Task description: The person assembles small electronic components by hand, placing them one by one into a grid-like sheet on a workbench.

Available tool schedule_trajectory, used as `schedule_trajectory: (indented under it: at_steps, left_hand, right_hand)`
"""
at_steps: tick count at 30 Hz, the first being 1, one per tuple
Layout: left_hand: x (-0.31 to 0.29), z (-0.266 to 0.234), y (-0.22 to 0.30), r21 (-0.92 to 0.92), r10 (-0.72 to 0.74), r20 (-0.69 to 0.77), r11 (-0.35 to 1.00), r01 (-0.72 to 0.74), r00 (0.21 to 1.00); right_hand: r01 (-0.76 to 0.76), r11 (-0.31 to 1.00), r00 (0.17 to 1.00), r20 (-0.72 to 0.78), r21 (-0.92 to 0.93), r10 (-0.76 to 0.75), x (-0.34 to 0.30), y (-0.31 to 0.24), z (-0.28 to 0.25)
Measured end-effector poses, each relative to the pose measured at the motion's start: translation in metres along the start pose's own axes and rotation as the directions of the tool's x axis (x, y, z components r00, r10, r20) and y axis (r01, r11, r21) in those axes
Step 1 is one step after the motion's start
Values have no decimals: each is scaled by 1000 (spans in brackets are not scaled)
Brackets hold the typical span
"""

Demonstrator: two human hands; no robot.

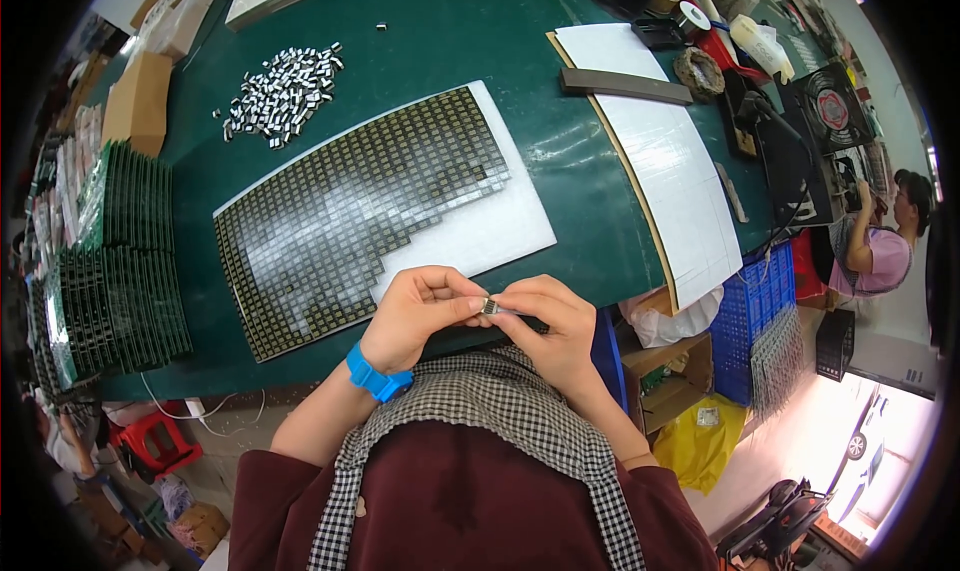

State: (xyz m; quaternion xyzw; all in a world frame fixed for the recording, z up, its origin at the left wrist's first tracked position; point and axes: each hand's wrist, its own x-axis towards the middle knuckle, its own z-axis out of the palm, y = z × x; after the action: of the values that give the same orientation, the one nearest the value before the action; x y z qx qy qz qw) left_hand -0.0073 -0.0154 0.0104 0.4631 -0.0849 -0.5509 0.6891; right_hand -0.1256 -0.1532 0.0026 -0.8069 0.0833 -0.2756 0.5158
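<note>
Green covers the table [450, 31] seen in the head view, and along its left edge upright stacks of circuit boards [125, 271] are ranged, with a cardboard box [140, 101] set behind them. Toward the far left corner a pile of small metal parts [285, 96] is heaped. Nearer the front edge a white sheet [480, 241] is laid, mostly covered by rows of small dark pieces [350, 201]; its front right part is left bare. To the right, a white panel [665, 161] is crossed by a grey bar [625, 85]. Beyond the right end a blue crate [745, 311] and a seated co-worker in pink [880, 256] can be seen. On a yellow bag [700, 446] below the table, a pale label [708, 417] is carried, its print too small to be read. Just above the front edge, a small dark component [489, 307] with bright contacts is held: one end is pinched between thumb and forefinger of the left hand [425, 311], and the other is met by the closed thumb and forefinger of the right hand [550, 326]. Whether a second part is gripped there cannot be told.
</note>
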Motion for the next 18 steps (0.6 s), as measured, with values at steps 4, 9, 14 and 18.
schedule_trajectory:
  at_steps: [4,9,14,18]
  left_hand:
    - [0,7,-2,-11,16,-37,1000,-17,999]
    - [-1,3,-7,129,86,-99,989,-73,991]
    - [2,-18,42,491,369,-265,847,-205,891]
    - [24,-60,61,991,857,-120,73,111,502]
  right_hand:
    - [27,999,999,-46,-30,-28,-1,1,1]
    - [161,966,987,10,-204,-163,1,3,2]
    - [-485,803,868,75,346,492,-7,6,-3]
    - [-556,600,813,229,575,535,-6,8,-4]
